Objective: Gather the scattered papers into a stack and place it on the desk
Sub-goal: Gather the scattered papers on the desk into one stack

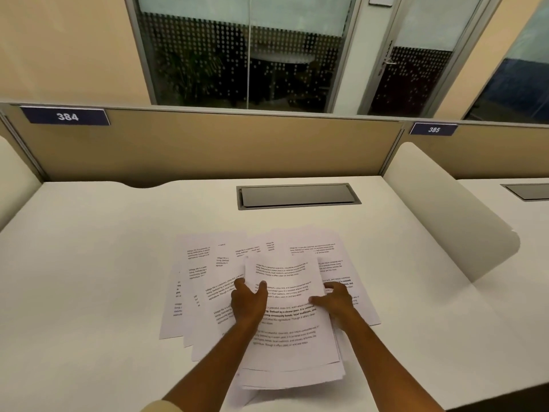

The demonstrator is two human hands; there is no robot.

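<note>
Several white printed papers (202, 281) lie fanned out and overlapping on the cream desk (89, 263). A partly gathered stack (289, 331) sits on top of them, its near edge hanging over the desk's front. My left hand (248, 301) grips the stack's left edge, thumb on the top sheet. My right hand (337, 300) holds its right edge, thumb pressed on the top sheet and fingers curled over loose sheets on the right (341, 269).
A grey cable hatch (297, 196) is set into the desk behind the papers. A tan partition (208, 147) with the label 384 (66, 115) closes the back. A curved cream divider (445, 209) stands at the right.
</note>
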